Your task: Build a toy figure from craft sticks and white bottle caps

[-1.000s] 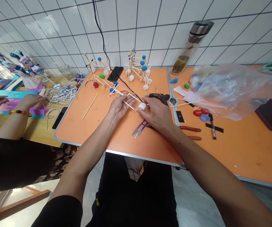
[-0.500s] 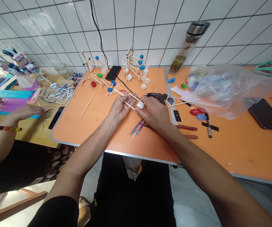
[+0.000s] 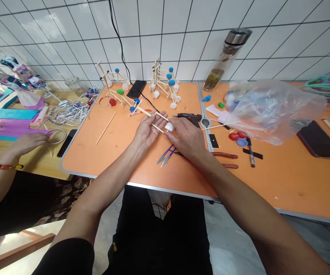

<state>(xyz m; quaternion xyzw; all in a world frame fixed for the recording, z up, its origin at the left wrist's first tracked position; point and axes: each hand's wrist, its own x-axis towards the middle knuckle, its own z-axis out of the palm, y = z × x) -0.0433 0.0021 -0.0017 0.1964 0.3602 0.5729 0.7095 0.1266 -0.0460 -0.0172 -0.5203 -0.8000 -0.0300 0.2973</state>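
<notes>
Thin wooden sticks joined in a small frame (image 3: 144, 111) lie across the palm and fingers of my left hand (image 3: 147, 131), which is turned up and curled round them. At the frame's right end is a white cap-like piece (image 3: 169, 126), pinched between the thumb and fingers of my right hand (image 3: 187, 137). Just below the hands, purple-handled snips (image 3: 166, 156) lie on the orange table (image 3: 101, 160). Beyond my right hand rests a black glue gun (image 3: 189, 117), partly hidden by that hand.
Two stick models (image 3: 116, 89) (image 3: 165, 82) with blue balls and white wheels stand at the back. A glass bottle (image 3: 225, 59), plastic bag (image 3: 276, 107), red-handled pliers (image 3: 225, 155) and phone (image 3: 321, 140) are to the right. A person's hand (image 3: 28, 143) works at the left.
The view has shifted slightly. My hands keep nearly the same hold on the frame and white piece. The other person's hand at the left has moved slightly down and left.
</notes>
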